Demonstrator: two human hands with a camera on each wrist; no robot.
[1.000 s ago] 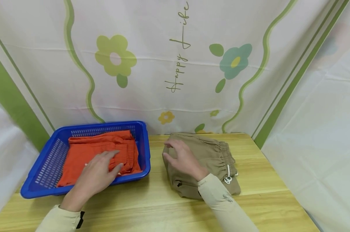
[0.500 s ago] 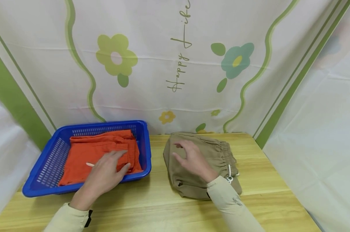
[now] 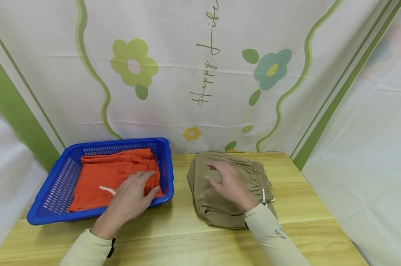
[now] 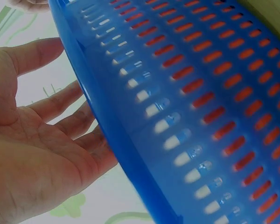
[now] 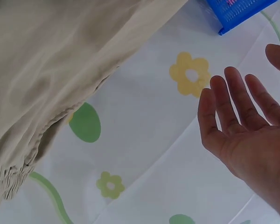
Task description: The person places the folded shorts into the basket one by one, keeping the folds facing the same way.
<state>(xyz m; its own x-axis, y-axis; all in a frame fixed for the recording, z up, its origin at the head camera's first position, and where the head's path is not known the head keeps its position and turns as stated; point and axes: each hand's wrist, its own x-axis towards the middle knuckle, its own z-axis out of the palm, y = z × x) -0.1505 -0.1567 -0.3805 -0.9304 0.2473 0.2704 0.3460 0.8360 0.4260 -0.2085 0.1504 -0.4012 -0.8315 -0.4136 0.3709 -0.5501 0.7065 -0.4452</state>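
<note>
In the head view, folded orange clothing with a white drawstring lies inside a blue plastic basket on the left. My left hand hovers over the basket's front right part, fingers loosely spread, holding nothing. The left wrist view has this hand beside the basket's slotted wall. Right of the basket lie folded khaki trousers or shorts with an elastic waistband and white drawstring. Above them is my right hand, relaxed and holding nothing; in the right wrist view this hand appears apart from the khaki cloth.
Both garments' supports stand on a wooden table. A white curtain printed with flowers and lettering hangs behind the table's far edge. More white sheeting hangs along the right side.
Both hands have drifted to the right, still relaxed. More of the white drawstring on the orange clothing has come into sight. Basket and garments stay in place.
</note>
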